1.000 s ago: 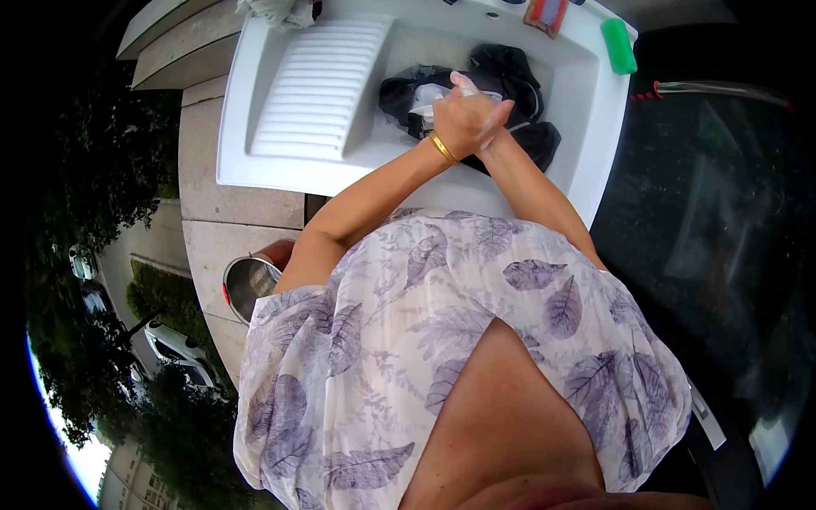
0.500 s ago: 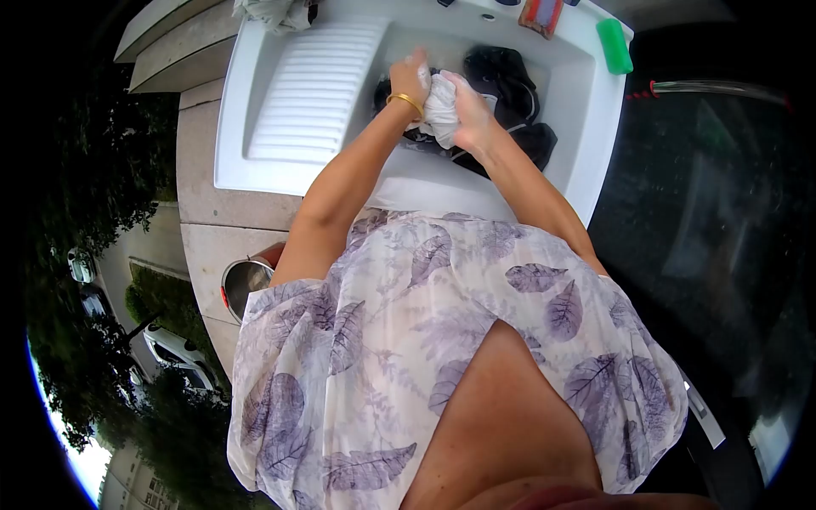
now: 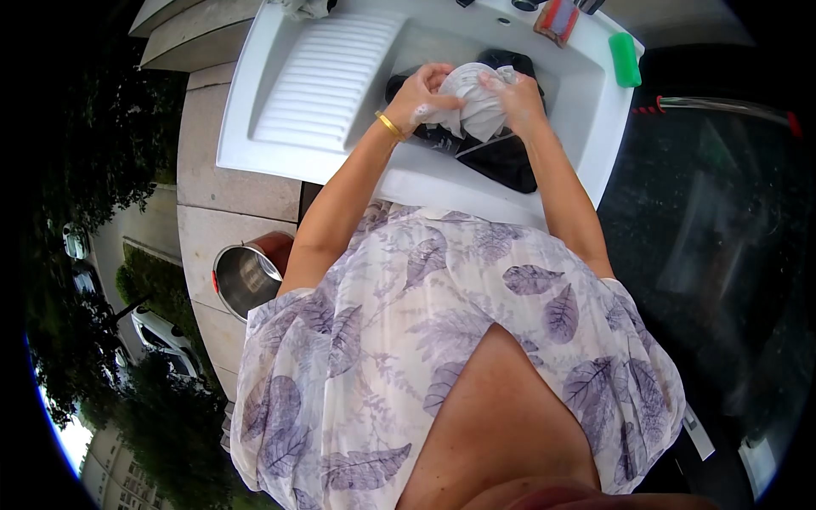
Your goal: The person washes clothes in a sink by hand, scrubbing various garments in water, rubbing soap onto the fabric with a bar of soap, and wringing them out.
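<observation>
A wet white cloth [image 3: 478, 104] is bunched between my two hands above the basin of the white laundry sink [image 3: 416, 185]. My left hand [image 3: 422, 100], with suds on it and a gold bracelet at the wrist, grips the cloth's left side. On the right side, my right hand [image 3: 517, 100] has its fingers closed on the cloth. Dark clothes [image 3: 501, 163] lie in the basin underneath, partly hidden by the hands and cloth. What kind of garment the white cloth is, I cannot make out.
A ribbed washboard [image 3: 327, 81] forms the sink's left part. On the back right rim sit a red-edged brush or packet [image 3: 557, 21] and a green bar [image 3: 625, 59]. Light fabric [image 3: 297, 7] rests at the back left corner. A metal bucket [image 3: 248, 279] stands left of me.
The white cloth has gone from a tight bundle to a looser, wider spread. My hands have moved apart, the right one further right. The view has shifted slightly.
</observation>
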`<action>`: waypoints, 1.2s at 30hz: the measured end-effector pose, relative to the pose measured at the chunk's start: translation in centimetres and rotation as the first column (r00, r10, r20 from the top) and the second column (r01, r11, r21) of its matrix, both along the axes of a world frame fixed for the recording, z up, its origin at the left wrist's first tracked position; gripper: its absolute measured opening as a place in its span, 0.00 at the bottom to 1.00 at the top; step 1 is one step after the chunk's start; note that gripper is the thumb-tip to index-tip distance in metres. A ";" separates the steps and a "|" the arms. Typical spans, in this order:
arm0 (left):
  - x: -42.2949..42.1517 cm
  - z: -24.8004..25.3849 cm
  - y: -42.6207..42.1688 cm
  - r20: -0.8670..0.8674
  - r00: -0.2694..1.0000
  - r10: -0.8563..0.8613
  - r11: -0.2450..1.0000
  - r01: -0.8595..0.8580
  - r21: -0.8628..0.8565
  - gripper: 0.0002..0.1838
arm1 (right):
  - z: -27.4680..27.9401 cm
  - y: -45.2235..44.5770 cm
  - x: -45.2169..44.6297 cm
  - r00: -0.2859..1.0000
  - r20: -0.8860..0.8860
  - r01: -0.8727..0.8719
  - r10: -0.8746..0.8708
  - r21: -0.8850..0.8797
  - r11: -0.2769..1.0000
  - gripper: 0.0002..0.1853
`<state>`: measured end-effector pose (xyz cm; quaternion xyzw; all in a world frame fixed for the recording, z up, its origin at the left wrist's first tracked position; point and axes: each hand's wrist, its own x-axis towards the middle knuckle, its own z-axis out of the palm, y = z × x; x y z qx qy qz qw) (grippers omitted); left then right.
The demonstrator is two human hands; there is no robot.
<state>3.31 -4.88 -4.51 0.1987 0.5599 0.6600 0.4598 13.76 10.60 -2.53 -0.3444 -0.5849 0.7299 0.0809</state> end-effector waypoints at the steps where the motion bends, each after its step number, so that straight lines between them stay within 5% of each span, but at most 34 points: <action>1: 0.6 -0.7 0.0 -0.121 0.992 -0.028 0.997 0.020 -0.070 0.32 | -0.1 0.3 0.0 0.993 -0.083 0.073 -0.078 -0.062 0.995 0.09; 4: 1.2 -3.9 1.1 -0.729 0.680 -0.072 0.933 -0.212 -0.291 0.38 | -0.4 2.8 -1.9 0.948 -0.209 0.196 -0.239 -0.204 0.959 0.08; 7: 2.8 -3.7 1.1 -0.919 0.360 0.162 0.799 -0.594 -0.092 0.33 | -0.8 4.5 -2.1 0.910 -0.287 0.219 -0.299 -0.281 0.935 0.08; 10: 3.6 -2.7 1.0 -0.586 0.765 0.268 0.822 -0.498 -0.275 0.24 | -0.6 5.2 -1.9 0.916 -0.268 0.226 -0.299 -0.272 0.935 0.10; 11: 3.7 -2.9 1.2 -0.547 0.820 0.169 0.864 -0.391 -0.318 0.20 | -0.4 5.2 -2.0 0.915 -0.260 0.239 -0.308 -0.266 0.934 0.10; 14: 4.9 -3.7 2.7 -0.595 0.754 0.277 0.883 -0.444 -0.151 0.20 | -0.2 4.9 -2.2 0.913 -0.252 0.259 -0.321 -0.249 0.933 0.11; 18: 5.2 -4.5 4.4 -0.721 0.643 0.259 0.850 -0.506 -0.145 0.15 | -0.7 4.9 -2.3 0.913 -0.266 0.247 -0.310 -0.243 0.938 0.13; 22: 5.0 -5.8 4.3 -0.518 0.760 0.392 0.875 -0.482 -0.045 0.09 | 0.0 4.5 -2.1 0.870 -0.295 0.333 -0.395 -0.238 0.912 0.10; 25: 3.1 -6.1 2.7 -0.262 0.910 0.320 0.946 -0.323 0.034 0.07 | -0.9 5.3 -1.5 0.876 -0.314 0.320 -0.366 -0.189 0.928 0.09; 28: 2.0 -6.6 2.6 -0.246 0.886 0.392 0.919 -0.391 0.055 0.07 | -1.7 5.5 -0.6 0.885 -0.350 0.230 -0.306 -0.242 0.942 0.09; 33: 1.9 -1.7 2.7 -0.628 0.702 0.336 0.913 -0.407 0.033 0.20 | -1.4 4.7 -0.3 0.893 -0.333 0.203 -0.303 -0.303 0.931 0.08; 36: 1.1 -1.9 2.8 -0.645 0.737 0.201 0.926 -0.357 -0.119 0.21 | -0.9 4.0 0.4 0.912 -0.317 0.167 -0.258 -0.287 0.943 0.08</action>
